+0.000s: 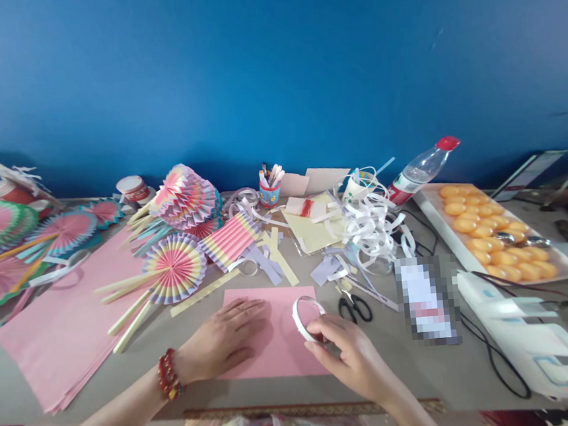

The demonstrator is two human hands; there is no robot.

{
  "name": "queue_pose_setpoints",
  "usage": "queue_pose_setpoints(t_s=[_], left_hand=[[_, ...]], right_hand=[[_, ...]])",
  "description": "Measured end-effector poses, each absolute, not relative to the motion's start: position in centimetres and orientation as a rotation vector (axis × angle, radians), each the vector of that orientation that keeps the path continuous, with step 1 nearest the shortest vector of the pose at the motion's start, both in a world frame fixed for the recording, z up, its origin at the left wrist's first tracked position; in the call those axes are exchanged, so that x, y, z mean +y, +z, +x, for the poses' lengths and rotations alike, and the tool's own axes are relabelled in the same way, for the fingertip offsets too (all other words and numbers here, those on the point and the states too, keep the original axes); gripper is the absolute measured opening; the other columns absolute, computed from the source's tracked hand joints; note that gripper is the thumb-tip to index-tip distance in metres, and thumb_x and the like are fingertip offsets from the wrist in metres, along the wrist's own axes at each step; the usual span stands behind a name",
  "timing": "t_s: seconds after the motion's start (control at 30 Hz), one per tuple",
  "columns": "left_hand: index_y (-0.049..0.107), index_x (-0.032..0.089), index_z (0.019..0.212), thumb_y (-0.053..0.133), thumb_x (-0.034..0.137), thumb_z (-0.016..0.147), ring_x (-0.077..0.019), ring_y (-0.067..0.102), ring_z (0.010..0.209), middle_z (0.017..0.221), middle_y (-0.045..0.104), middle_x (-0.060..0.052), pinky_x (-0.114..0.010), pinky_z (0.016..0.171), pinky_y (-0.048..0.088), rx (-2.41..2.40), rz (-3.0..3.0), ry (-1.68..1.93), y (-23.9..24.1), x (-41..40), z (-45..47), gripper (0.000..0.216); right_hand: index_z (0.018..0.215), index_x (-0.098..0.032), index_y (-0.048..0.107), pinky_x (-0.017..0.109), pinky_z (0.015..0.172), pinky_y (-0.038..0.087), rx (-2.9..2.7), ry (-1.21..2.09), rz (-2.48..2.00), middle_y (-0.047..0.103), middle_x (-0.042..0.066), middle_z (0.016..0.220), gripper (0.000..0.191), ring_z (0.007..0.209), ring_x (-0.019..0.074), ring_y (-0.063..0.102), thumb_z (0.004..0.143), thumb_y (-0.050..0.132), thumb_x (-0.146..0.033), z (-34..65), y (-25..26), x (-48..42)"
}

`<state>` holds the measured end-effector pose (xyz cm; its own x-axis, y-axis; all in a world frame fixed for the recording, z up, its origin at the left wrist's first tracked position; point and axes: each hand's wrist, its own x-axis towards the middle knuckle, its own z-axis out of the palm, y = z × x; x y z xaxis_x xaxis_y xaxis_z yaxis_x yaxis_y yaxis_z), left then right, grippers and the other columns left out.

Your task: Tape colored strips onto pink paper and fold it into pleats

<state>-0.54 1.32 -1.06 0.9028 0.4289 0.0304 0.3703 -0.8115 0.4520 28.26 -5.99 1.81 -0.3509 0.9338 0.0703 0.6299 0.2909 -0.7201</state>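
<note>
My left hand lies flat on the left part of a pink sheet of paper, fingers stretched out. Between the thumb and fingers of my right hand is a thin white roll of tape, standing on edge over the sheet's right side. Black-handled scissors lie just beyond my right hand. To the left, a round pleated paper fan with pale sticks rests near a pleated, striped paper strip.
A pink paper stack and more fans lie left. Behind are a pen cup and curled white strips. On the right stand a bottle, a tray of yellow-orange domes and a power strip with cables.
</note>
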Motion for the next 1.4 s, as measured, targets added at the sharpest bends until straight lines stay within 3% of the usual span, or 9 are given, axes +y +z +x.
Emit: queue_pose_setpoints(t_s=[0.17,0.27,0.43,0.57,0.77,0.9,1.13,1.27,1.4], left_hand=[[0.043,0.025,0.141,0.056,0.034,0.090,-0.0283,0.042,0.134,0.147,0.045,-0.010,-0.047,0.115,0.030,0.581,2.602,0.273,-0.6,2.2,0.2,0.052],[0.042,0.024,0.141,0.054,0.040,0.092,-0.0285,0.039,0.137,0.149,0.041,-0.011,-0.046,0.114,0.030,0.651,2.658,0.277,-0.5,2.9,1.5,0.053],[0.034,0.015,0.147,0.037,0.060,0.095,-0.0307,0.031,0.141,0.151,0.037,-0.018,-0.055,0.118,0.005,0.829,2.833,0.243,-2.0,5.4,5.2,0.069],[0.037,0.010,0.144,0.032,0.061,0.095,-0.0326,0.034,0.139,0.149,0.038,-0.021,-0.059,0.116,0.001,0.951,2.916,0.285,-2.7,7.7,7.4,0.071],[0.044,0.016,0.138,0.047,0.045,0.096,-0.0293,0.039,0.135,0.146,0.044,-0.015,-0.050,0.115,0.022,0.964,2.868,0.349,-0.5,7.2,6.7,0.052],[0.050,0.018,0.135,0.043,0.037,0.098,-0.0267,0.039,0.135,0.143,0.048,-0.012,-0.047,0.115,0.023,1.071,2.833,0.410,-0.5,6.0,3.9,0.042],[0.042,0.019,0.141,0.045,0.034,0.097,-0.0272,0.040,0.133,0.145,0.046,-0.012,-0.048,0.113,0.022,1.182,2.846,0.401,-1.5,7.2,2.7,0.047],[0.056,0.017,0.127,0.043,0.014,0.093,-0.0304,0.054,0.113,0.121,0.061,-0.014,-0.051,0.100,0.036,1.229,2.689,0.586,-0.9,8.3,3.2,0.037],[0.067,0.022,0.110,0.046,0.011,0.088,-0.0254,0.061,0.094,0.100,0.067,-0.007,-0.040,0.086,0.048,1.077,2.671,0.690,0.7,10.7,2.9,0.032]], right_hand=[[0.087,-0.022,0.056,0.024,0.063,0.040,-2.087,0.801,-1.396,0.057,0.001,0.074,0.009,0.069,0.0146,0.053,0.092,0.049,-0.025,28.0,1.8,-5.5],[0.086,-0.022,0.056,0.024,0.063,0.041,-2.057,0.770,-1.389,0.057,0.001,0.072,0.010,0.067,0.0141,0.052,0.092,0.050,-0.026,27.9,1.8,-5.2],[0.087,-0.022,0.056,0.025,0.064,0.041,-2.032,0.707,-1.427,0.056,0.001,0.073,0.012,0.067,0.0150,0.052,0.094,0.048,-0.028,28.3,2.1,-5.0],[0.087,-0.022,0.055,0.025,0.064,0.042,-2.012,0.665,-1.438,0.056,0.001,0.073,0.012,0.067,0.0152,0.053,0.095,0.047,-0.028,28.9,2.3,-5.1],[0.088,-0.023,0.053,0.024,0.065,0.043,-1.985,0.641,-1.428,0.057,0.001,0.074,0.007,0.067,0.0147,0.055,0.093,0.050,-0.026,29.8,2.3,-5.4],[0.084,-0.023,0.053,0.024,0.062,0.043,-2.000,0.663,-1.435,0.055,0.000,0.072,0.012,0.065,0.0142,0.054,0.094,0.049,-0.030,29.7,2.5,-4.8],[0.082,-0.022,0.054,0.022,0.062,0.043,-2.057,0.691,-1.373,0.056,-0.001,0.070,0.015,0.065,0.0135,0.054,0.093,0.050,-0.031,27.9,3.0,-3.4],[0.082,-0.021,0.055,0.022,0.063,0.044,-2.052,0.671,-1.364,0.057,-0.001,0.071,0.015,0.065,0.0134,0.054,0.093,0.050,-0.031,27.8,3.0,-3.3],[0.084,-0.021,0.057,0.022,0.063,0.044,-2.028,0.645,-1.392,0.058,0.000,0.071,0.014,0.066,0.0138,0.054,0.092,0.050,-0.030,28.5,2.6,-3.5]])
